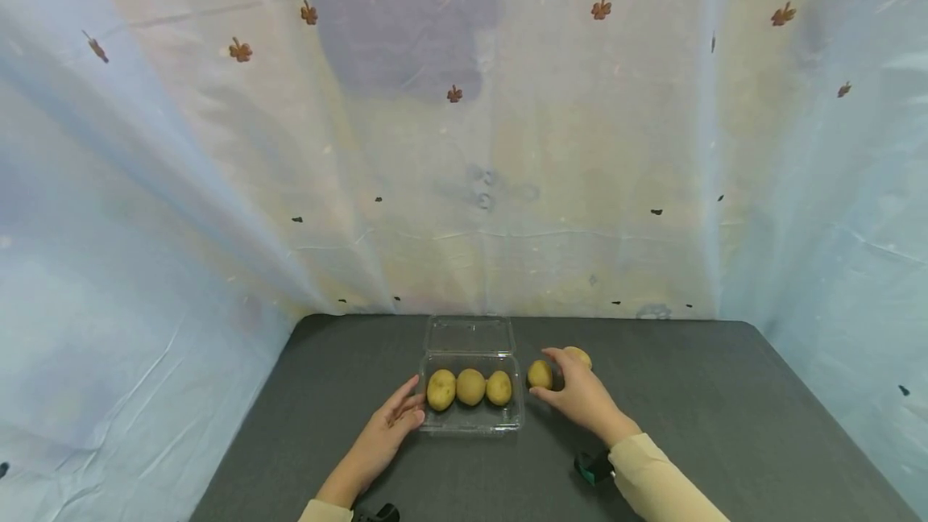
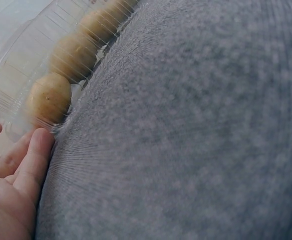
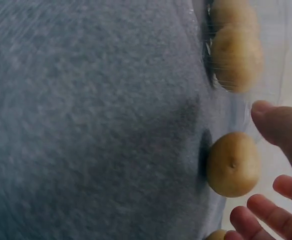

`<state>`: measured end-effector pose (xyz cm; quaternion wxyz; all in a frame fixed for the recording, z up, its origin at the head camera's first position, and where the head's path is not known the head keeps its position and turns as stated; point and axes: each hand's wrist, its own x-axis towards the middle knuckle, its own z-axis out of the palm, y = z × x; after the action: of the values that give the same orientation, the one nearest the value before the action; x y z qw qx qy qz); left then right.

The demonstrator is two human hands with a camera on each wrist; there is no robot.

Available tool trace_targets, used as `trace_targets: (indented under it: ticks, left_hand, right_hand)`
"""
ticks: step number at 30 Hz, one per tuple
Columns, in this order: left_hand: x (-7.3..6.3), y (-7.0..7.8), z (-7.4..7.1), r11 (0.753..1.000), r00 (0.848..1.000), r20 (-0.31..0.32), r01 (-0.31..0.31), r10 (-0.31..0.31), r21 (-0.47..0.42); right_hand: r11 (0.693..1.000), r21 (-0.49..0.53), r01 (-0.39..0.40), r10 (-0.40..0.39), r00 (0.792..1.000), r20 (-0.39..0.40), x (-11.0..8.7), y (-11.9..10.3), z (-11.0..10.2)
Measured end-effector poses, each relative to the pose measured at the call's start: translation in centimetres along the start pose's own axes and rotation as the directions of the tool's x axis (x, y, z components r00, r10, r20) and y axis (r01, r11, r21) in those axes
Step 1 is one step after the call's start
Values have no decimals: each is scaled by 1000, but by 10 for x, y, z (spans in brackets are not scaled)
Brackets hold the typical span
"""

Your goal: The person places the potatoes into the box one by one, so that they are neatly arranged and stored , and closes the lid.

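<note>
A clear plastic clamshell box stands with its lid folded back, holding three yellow potatoes in a row: left, middle and right. My left hand is at the box's left side, its fingertips right at the clear wall in the left wrist view. To the right of the box, my right hand spreads thumb and fingers around a loose potato; the right wrist view shows gaps between them and it. Another potato lies behind that hand, partly hidden by it.
Everything stands on a dark grey table. A pale patterned curtain hangs behind the table's far edge and along both sides. Dark wrist bands show at both sleeves.
</note>
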<state>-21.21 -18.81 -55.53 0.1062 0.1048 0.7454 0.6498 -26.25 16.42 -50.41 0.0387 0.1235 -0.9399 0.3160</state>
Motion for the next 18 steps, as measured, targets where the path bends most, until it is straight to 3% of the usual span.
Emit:
trace_targets:
  ticks: [6,18]
  left_hand:
    - [1,-1,-1,1000,1000,-6,6,-6,9]
    - [0,2,-2,1000,1000,10,7,-7,-11]
  right_hand:
    - [999,18,-35,35,999,-2,0,1,6]
    - [995,12,-98,99,986,-133,-2,-3,22]
